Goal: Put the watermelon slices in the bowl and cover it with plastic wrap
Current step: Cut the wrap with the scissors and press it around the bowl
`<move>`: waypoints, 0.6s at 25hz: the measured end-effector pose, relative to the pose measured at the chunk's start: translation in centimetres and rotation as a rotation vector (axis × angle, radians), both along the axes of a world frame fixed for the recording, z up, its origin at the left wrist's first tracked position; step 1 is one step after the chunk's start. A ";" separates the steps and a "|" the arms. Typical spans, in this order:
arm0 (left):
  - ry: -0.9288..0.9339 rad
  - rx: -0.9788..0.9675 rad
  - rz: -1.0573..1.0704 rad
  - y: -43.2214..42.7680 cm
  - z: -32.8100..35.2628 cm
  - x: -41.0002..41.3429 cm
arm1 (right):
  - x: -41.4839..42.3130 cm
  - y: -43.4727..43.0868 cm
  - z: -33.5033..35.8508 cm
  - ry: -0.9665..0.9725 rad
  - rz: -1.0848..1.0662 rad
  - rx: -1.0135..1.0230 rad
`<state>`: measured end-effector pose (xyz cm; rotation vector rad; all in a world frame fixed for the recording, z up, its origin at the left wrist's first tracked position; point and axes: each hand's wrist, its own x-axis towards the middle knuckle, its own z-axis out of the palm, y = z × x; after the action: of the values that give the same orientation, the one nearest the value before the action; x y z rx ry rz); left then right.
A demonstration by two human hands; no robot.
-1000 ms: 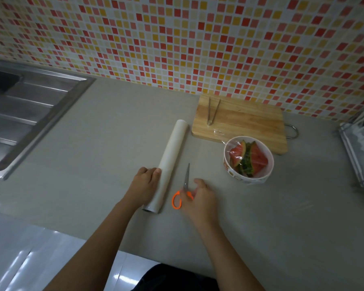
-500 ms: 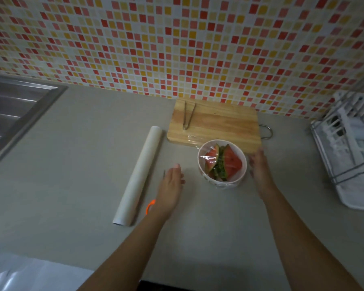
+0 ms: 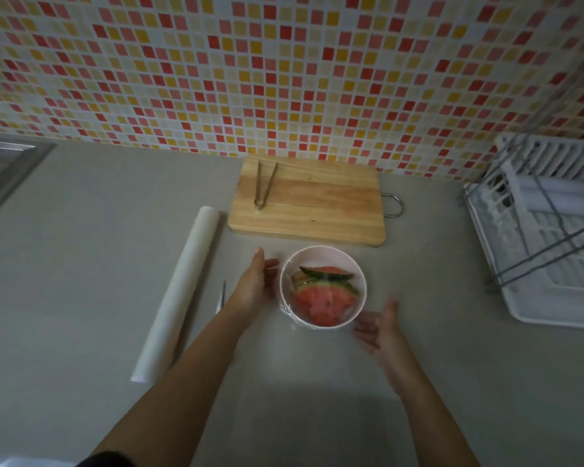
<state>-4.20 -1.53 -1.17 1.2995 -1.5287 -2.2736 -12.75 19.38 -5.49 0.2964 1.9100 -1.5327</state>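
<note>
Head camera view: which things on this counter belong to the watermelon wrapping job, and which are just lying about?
Part of the job: bowl, watermelon slices inside it, plastic wrap roll, scissors, left hand and right hand open on either side of the bowl.
Lying about: cutting board, tongs on it, dish rack, sink.
</note>
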 end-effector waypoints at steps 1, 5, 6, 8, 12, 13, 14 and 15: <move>-0.008 -0.021 -0.012 -0.2 0.1 0.0 | -0.7 0.1 0.0 0.022 0.042 0.092; -0.104 -0.158 -0.158 -0.5 -0.9 -0.2 | -4.9 -1.3 1.7 0.187 0.206 0.164; -0.098 -0.129 -0.147 -0.5 -0.9 -0.4 | -5.8 -2.2 2.1 0.188 0.245 0.134; -0.060 -0.088 -0.108 -0.5 -0.9 -0.9 | -7.2 -3.9 2.6 0.124 0.317 0.072; 0.059 -0.018 -0.095 -0.3 -1.1 -1.3 | -8.1 -5.4 2.6 0.023 0.287 0.005; 0.072 -0.003 -0.069 -0.4 -1.3 -1.3 | -8.2 -5.5 2.4 0.008 0.246 -0.033; 0.074 0.001 -0.026 -0.4 -1.5 -1.3 | -8.3 -5.5 2.2 -0.008 0.194 -0.083; 0.061 -0.016 0.037 -0.4 -1.8 -1.2 | -8.4 -5.6 2.0 -0.015 0.150 -0.125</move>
<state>-5.40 -1.89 -2.98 1.2315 -1.4878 -2.2523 -21.11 13.81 -3.44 0.1071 1.7733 -1.5370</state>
